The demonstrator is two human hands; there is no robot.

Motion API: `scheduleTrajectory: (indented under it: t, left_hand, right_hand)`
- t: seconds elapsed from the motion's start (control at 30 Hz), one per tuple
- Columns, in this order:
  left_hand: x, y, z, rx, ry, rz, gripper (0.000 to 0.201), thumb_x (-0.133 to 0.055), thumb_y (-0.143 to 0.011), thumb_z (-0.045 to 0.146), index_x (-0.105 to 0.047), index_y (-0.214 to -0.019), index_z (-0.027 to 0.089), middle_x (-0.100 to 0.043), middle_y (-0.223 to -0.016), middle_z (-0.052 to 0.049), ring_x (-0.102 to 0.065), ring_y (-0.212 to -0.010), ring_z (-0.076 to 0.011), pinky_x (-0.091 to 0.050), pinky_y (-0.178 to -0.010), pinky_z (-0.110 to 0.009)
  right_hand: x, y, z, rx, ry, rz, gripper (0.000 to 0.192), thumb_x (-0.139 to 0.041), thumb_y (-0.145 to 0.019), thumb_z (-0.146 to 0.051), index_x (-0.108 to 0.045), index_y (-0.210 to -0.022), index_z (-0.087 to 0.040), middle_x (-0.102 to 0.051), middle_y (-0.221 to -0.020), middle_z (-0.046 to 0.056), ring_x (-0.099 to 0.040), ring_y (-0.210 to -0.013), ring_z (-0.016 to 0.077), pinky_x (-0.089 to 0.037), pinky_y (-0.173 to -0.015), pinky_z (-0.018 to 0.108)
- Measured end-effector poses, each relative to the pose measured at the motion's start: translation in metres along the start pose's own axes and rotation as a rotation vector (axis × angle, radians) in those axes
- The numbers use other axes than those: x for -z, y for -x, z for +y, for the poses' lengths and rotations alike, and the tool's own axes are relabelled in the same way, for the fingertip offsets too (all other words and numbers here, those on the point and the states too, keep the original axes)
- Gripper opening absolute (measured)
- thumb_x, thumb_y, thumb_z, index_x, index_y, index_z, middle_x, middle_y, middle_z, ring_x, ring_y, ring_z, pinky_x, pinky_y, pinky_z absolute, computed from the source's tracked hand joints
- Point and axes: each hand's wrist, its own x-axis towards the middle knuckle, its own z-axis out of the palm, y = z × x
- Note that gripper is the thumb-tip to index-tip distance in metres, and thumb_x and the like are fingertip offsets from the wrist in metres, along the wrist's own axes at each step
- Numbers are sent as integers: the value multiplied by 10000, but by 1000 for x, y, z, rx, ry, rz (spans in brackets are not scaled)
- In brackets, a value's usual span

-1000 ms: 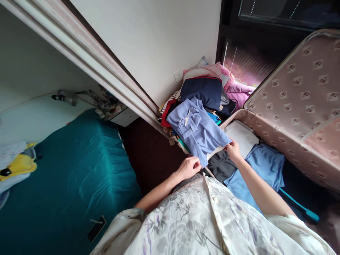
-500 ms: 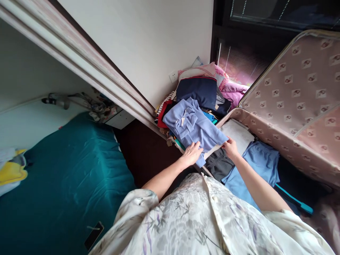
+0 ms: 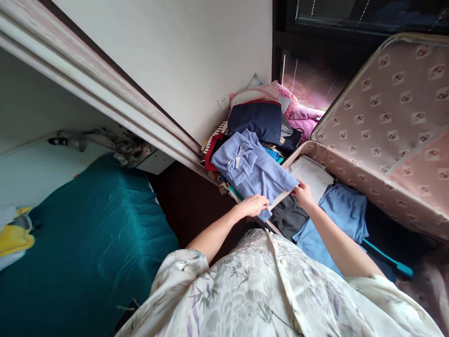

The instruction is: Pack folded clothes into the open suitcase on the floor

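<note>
Lilac-blue shirt [image 3: 256, 171] on clothes pile [image 3: 261, 119], L hand [image 3: 254, 205] & R hand [image 3: 302, 193] gripping hem, suitcase [image 3: 386, 140] beside, teal bed [image 3: 87, 224].

view: head, single | position: above the person's chest, near | facing: forward and steeply down | covers: bed [image 3: 87, 234] left, open suitcase [image 3: 379, 154] right

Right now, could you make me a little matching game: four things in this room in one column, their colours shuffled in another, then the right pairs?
Things:
1. Folded top under both hands
2. Bed cover
3. Suitcase lid
4. Folded garment high on the pile

Colours:
A. Pinkish beige, patterned
B. Navy
C. Light blue
D. Teal

Pairs: 1-C, 2-D, 3-A, 4-B. The left hand and right hand touch the top's near edge.
</note>
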Motion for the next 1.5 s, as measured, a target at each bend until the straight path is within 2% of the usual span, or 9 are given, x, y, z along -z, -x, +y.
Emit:
scheduleTrajectory:
  t: [0.17, 0.37, 0.53, 0.7, 0.87, 1.03, 1.23, 1.37, 1.5]
  left_hand:
    - [25, 40, -15, 51, 157, -25, 199, -641, -843, 157, -706, -1017, 229, -675, -861, 1, -633, -775, -168, -468, -773, -260]
    - [-7, 83, -18, 149, 13, 131, 554, -829, -729, 214, -643, -1250, 245, -660, -1019, -46, -602, -960, -237, -483, -896, -339]
    - [-20, 86, -9, 147, -99, 216, 186, -611, -810, 51, -698, -845, 212, -590, -910, -69, -545, -933, -233, -451, -837, -323]
    - [-16, 86, -15, 37, -26, 160, 186, -720, -839, 226, -585, -715, 198, -609, -961, -42, -517, -869, -191, -425, -821, -296]
    - [-34, 84, -19, 305, 36, 236, 338, -807, -812, 474, -651, -987, 230, -610, -756, 10, -574, -807, -202, -432, -724, -272]
    - [-53, 75, -11, 496, -163, 409, 233, -782, -853, 412, -698, -965, 224, -698, -810, -54, -633, -890, -259, -461, -784, -328]
    - [-51, 70, -3, 478, -229, 403, 38, -709, -851, 192, -693, -821, 210, -730, -806, -77, -646, -879, -266, -460, -827, -367]
    - [-50, 77, 0, 462, -307, 489, 185, -573, -923, 170, -691, -785, 208, -737, -794, -78, -635, -807, -239, -459, -779, -347]
    - [-51, 89, 1, 427, -326, 622, 240, -504, -959, 166, -738, -925, 207, -741, -803, -80, -629, -761, -225, -476, -751, -336]
  right_hand:
    - [7, -3, 3, 22, 41, -29, 282, -753, -600, -432, -598, -707, -221, -574, -549, -36, -489, -512, 113, -412, -481, 234]
    - [9, -9, 9, 1, 80, -15, 303, -771, -613, -456, -623, -732, -220, -623, -606, -20, -534, -563, 125, -438, -511, 234]
    - [6, -12, 11, -6, 70, -40, 329, -770, -631, -492, -605, -752, -234, -639, -639, -20, -578, -596, 143, -488, -550, 258]
    - [8, -13, 8, 1, 49, -9, 315, -775, -612, -449, -586, -746, -236, -618, -629, -27, -565, -585, 145, -502, -564, 278]
    - [6, -11, 1, 54, 65, -62, 444, -753, -613, -369, -631, -1021, -245, -676, -751, -44, -556, -589, 124, -459, -557, 251]
    - [-1, -6, -5, 288, 275, -141, 695, -693, -599, -304, -598, -1288, -276, -650, -745, -48, -547, -614, 152, -474, -622, 299]
    - [-4, -9, -12, 488, 559, -67, 384, -638, -662, -310, -730, -1032, -267, -691, -933, 50, -586, -806, 218, -487, -761, 352]
    - [-2, -22, -16, 334, 254, 157, 240, -596, -751, -478, -605, -769, -238, -538, -650, -13, -460, -622, 159, -429, -593, 294]
    - [1, -29, -19, 161, 29, 89, 367, -679, -701, -566, -507, -702, -241, -402, -583, -64, -362, -561, 115, -365, -510, 242]
